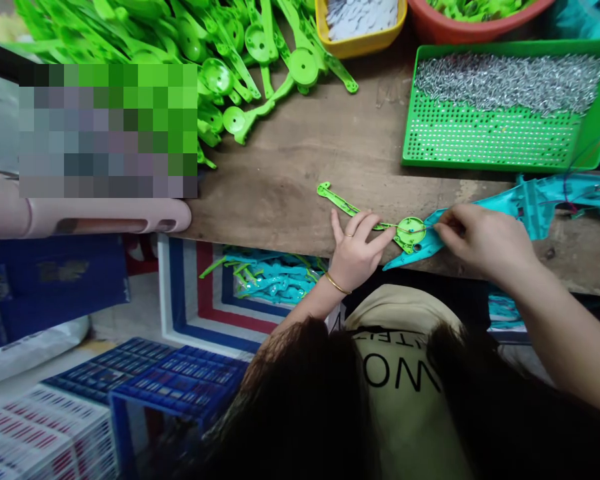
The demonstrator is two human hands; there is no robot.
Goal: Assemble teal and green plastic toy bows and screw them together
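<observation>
Near the table's front edge lies a long green plastic piece (411, 231) with a round disc-shaped end and a narrow arm. My left hand (357, 250) presses on its arm and holds it, fingers bent and partly spread. Under and beside the disc is a turquoise plastic piece (420, 252) with a pointed end; it stretches right beneath my right hand. My right hand (485, 237) is closed in a pinch just right of the disc. A thin line crosses the disc toward those fingertips, but what they grip is too small to make out.
Green plastic pieces (303, 67) are heaped at the back left. A green tray (460, 137) of small metal parts, a yellow tub (365, 45) and a red bowl (480, 30) stand behind. A lined box (167, 287) holds turquoise and green pieces below the table edge.
</observation>
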